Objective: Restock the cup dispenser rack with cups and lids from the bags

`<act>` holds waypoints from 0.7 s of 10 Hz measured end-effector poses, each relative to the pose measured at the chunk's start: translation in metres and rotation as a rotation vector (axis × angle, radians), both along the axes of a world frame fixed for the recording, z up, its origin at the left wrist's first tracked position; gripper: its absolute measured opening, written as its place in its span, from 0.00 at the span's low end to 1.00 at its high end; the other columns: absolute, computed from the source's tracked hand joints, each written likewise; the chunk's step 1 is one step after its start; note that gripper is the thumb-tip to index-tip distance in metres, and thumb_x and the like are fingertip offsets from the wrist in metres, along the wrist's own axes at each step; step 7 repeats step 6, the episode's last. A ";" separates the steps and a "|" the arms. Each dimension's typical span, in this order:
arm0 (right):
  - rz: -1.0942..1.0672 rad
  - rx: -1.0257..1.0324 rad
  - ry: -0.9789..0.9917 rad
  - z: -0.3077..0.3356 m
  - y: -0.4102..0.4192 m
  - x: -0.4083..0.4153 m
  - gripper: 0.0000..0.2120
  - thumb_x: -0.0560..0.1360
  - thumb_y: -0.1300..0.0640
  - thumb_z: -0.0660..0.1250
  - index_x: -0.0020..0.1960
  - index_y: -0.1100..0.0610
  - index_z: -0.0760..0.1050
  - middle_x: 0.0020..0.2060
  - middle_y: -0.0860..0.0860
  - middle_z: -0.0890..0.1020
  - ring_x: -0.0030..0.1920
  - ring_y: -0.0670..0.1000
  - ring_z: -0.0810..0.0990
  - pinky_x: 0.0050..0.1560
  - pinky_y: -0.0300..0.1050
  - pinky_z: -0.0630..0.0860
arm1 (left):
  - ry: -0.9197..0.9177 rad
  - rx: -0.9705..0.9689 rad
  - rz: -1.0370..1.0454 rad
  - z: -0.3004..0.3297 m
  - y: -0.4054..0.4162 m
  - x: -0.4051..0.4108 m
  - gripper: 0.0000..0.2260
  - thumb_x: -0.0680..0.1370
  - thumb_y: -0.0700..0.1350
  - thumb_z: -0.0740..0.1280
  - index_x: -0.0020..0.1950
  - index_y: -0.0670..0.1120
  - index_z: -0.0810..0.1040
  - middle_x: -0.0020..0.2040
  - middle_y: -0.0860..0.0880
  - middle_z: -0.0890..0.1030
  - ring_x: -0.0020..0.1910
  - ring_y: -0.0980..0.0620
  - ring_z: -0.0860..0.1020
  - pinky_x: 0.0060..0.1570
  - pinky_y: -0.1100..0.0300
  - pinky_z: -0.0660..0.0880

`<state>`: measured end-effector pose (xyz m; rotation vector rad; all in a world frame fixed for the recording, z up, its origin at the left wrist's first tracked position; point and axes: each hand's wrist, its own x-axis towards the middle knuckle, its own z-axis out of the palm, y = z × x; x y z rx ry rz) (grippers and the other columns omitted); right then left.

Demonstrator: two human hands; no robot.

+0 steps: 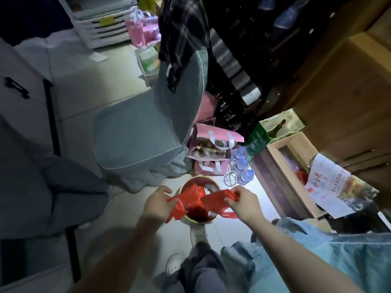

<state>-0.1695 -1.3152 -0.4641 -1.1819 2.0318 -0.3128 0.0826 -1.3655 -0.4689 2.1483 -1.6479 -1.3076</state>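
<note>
A red plastic bag (197,200) is held open over a round metal-rimmed bin (186,187) on the tiled floor (88,85). The left hand (157,203) is clenched on the bag's left edge; the right hand (243,203) is clenched on its right edge. A grey covered chair (135,132) is positioned just behind the bin. Water bottles (243,166) are noted nearby. Bag contents cannot be determined.

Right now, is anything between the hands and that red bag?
No. Both hands already grip the red bag: the left hand holds its left side, the right hand its right, over a round container. No cups or lids show.
</note>
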 end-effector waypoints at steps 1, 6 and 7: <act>0.017 0.040 -0.062 -0.030 -0.018 0.000 0.09 0.69 0.53 0.74 0.44 0.51 0.75 0.38 0.46 0.79 0.42 0.52 0.77 0.42 0.42 0.68 | 0.014 0.044 0.018 -0.026 -0.014 -0.015 0.11 0.65 0.54 0.68 0.44 0.51 0.74 0.34 0.55 0.79 0.35 0.50 0.79 0.38 0.60 0.75; 0.061 0.111 -0.144 -0.018 -0.040 -0.015 0.18 0.76 0.53 0.67 0.64 0.53 0.75 0.57 0.50 0.82 0.53 0.52 0.80 0.51 0.35 0.70 | 0.181 0.092 -0.269 -0.019 -0.048 -0.046 0.18 0.72 0.45 0.67 0.62 0.51 0.76 0.50 0.59 0.78 0.57 0.55 0.77 0.54 0.66 0.67; 0.061 0.111 -0.144 -0.018 -0.040 -0.015 0.18 0.76 0.53 0.67 0.64 0.53 0.75 0.57 0.50 0.82 0.53 0.52 0.80 0.51 0.35 0.70 | 0.181 0.092 -0.269 -0.019 -0.048 -0.046 0.18 0.72 0.45 0.67 0.62 0.51 0.76 0.50 0.59 0.78 0.57 0.55 0.77 0.54 0.66 0.67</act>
